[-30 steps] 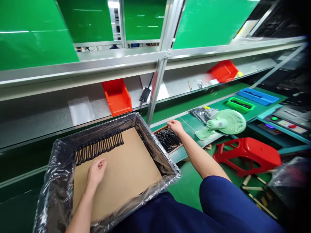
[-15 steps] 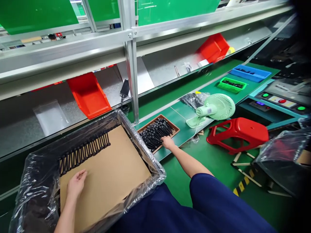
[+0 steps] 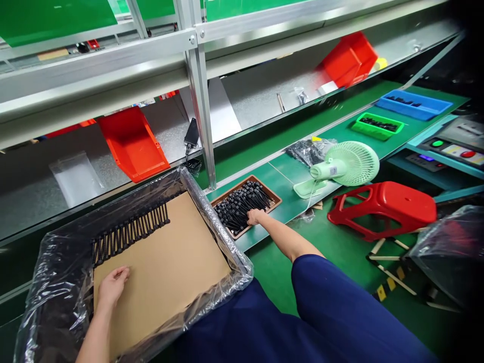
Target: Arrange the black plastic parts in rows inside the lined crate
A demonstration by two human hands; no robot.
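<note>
A plastic-lined carton (image 3: 56, 262) sits on my lap, with a brown cardboard sheet (image 3: 170, 262) inside. A row of black parts (image 3: 128, 234) lies along the sheet's far edge. My left hand (image 3: 111, 286) rests on the sheet near its left side, fingers loosely curled, holding nothing I can see. To the right, a brown tray (image 3: 274, 195) on the green bench holds a heap of black parts (image 3: 238, 206). My right hand (image 3: 255, 217) reaches into the heap at the tray's near edge; its fingers are curled down among the parts and mostly hidden.
A pale green desk fan (image 3: 346, 166) stands on the bench right of the tray, a red plastic stool (image 3: 385, 206) beside it. Red bins (image 3: 130, 146) sit on the metal shelf behind. Green (image 3: 376, 126) and blue trays (image 3: 414, 103) lie farther right. An upright post (image 3: 200, 111) stands behind the carton.
My right hand pulled back from the tray's far end to its near edge and now digs into the black parts. The view dropped and turned right. My left hand barely moved.
</note>
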